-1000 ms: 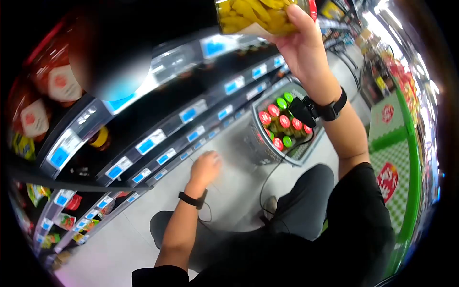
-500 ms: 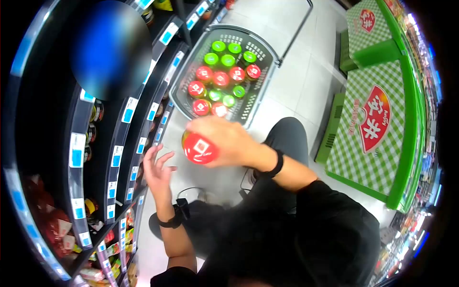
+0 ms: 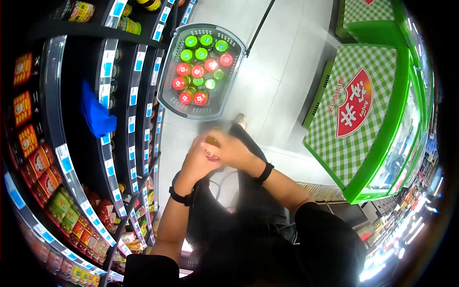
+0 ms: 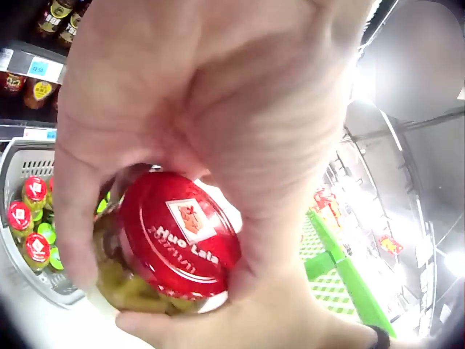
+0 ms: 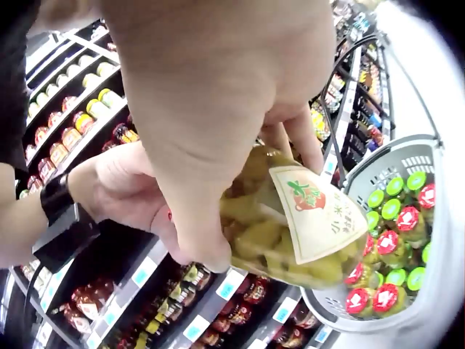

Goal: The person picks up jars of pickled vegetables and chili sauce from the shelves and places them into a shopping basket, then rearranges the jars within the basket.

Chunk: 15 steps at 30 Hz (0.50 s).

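Note:
In front of my lap both hands hold one glass jar of yellow-green pickled peppers point(image 5: 251, 247), tilted on its side. My left hand point(image 3: 197, 162) curls its fingers and thumb about the red lid point(image 4: 178, 236), which carries a white square emblem. The jar's body is gripped by my right hand point(image 3: 236, 154), thumb along the glass, and a cream paper label point(image 5: 320, 218) shows past it in the right wrist view. Ahead of the hands stands a grey shopping basket point(image 3: 205, 116) with several upright jars, some with red lids point(image 3: 197, 71), others with green lids point(image 3: 186, 55).
Dark shelves point(image 3: 107, 62) with blue and white price tags line the left side, stocked with jars and packets. A blue cloth-like piece point(image 3: 98, 117) hangs at one shelf. On the right stands a green checked freezer case point(image 3: 325, 158). Pale floor tiles point(image 3: 282, 62) run between.
The raised right hand has brought the jar down in front of the lap. My left hand, free earlier with its fingers spread, has come to the jar and taken hold of the lid.

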Each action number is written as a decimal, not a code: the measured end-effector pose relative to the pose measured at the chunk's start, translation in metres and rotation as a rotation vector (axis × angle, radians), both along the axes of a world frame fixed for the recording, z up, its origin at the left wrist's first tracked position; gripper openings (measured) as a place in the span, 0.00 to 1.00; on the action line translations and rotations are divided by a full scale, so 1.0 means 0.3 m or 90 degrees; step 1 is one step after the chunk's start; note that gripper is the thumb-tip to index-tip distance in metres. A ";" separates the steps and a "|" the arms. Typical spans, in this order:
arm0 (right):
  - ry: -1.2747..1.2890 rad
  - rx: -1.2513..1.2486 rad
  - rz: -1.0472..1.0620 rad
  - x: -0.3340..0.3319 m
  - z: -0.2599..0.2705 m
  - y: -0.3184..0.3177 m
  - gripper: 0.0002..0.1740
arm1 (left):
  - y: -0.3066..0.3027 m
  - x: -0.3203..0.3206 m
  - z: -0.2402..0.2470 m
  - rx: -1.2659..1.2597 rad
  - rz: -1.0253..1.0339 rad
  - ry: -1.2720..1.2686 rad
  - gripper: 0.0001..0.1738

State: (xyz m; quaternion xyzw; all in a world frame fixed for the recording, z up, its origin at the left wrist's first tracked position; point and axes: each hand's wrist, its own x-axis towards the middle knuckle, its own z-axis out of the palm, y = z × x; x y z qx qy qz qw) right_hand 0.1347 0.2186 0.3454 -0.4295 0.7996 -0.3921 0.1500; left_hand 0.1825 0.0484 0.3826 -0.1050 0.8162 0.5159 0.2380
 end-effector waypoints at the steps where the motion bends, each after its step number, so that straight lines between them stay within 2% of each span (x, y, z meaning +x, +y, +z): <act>1: 0.004 -0.006 0.002 -0.046 -0.022 0.003 0.37 | 0.006 -0.068 0.016 0.038 -0.006 -0.004 0.43; 3: 0.032 -0.001 0.027 -0.118 -0.043 0.000 0.35 | -0.008 -0.136 -0.019 0.088 -0.017 -0.033 0.41; 7: 0.074 -0.002 0.018 -0.220 -0.162 -0.037 0.35 | -0.062 -0.179 -0.210 0.072 -0.047 0.017 0.40; 9: 0.022 0.020 -0.016 -0.208 -0.175 -0.050 0.39 | -0.088 -0.195 -0.248 0.096 -0.024 -0.051 0.44; 12: -0.095 0.075 -0.062 -0.268 -0.245 -0.078 0.51 | -0.123 -0.243 -0.385 0.066 0.050 -0.014 0.47; 15: -0.140 0.036 -0.177 -0.312 -0.291 -0.092 0.44 | -0.135 -0.247 -0.545 0.047 0.111 -0.010 0.50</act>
